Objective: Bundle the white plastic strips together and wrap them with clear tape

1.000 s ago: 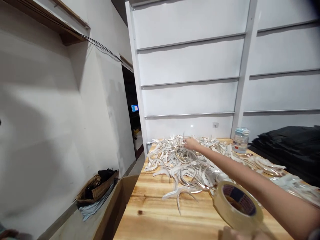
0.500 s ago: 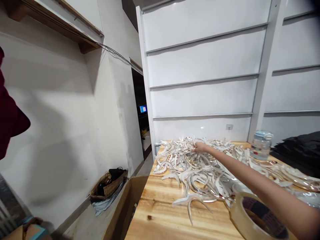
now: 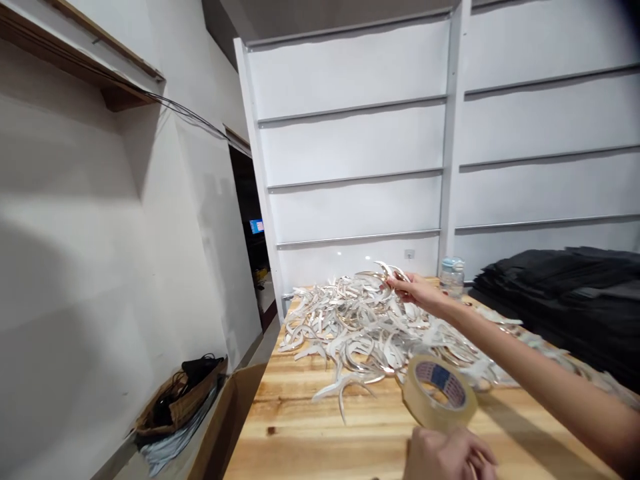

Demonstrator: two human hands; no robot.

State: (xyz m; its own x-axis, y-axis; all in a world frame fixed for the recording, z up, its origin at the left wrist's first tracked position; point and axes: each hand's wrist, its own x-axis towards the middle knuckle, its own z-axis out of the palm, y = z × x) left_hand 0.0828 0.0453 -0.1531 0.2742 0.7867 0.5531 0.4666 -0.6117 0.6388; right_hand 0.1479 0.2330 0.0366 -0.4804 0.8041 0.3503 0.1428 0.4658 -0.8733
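My right hand (image 3: pixel 414 292) is raised over the far part of the wooden table (image 3: pixel 280 427), its fingers closed on a few curved, crescent-like pieces (image 3: pixel 387 270), white with shiny gold edges. Beneath it spreads a loose heap of similar white and silvery curved pieces (image 3: pixel 345 327). My left hand (image 3: pixel 447 457) is at the bottom edge of the view with its fingers curled in. Whatever it may hold is hidden. Just beyond it, a large roll of clear packing tape (image 3: pixel 415 400) rests on the table near the heap.
A clear bottle with a light blue lid (image 3: pixel 453 275) stands at the table's back. Folded black material (image 3: pixel 560 287) is stacked at the right. White shelving (image 3: pixel 355 177) rises behind. At floor level on the left are a cardboard box (image 3: pixel 225 413) and a basket (image 3: pixel 173 407) with dark things.
My right hand has lifted from the heap with several curved pieces in it. My left hand has come into view at the bottom. The view has turned right.
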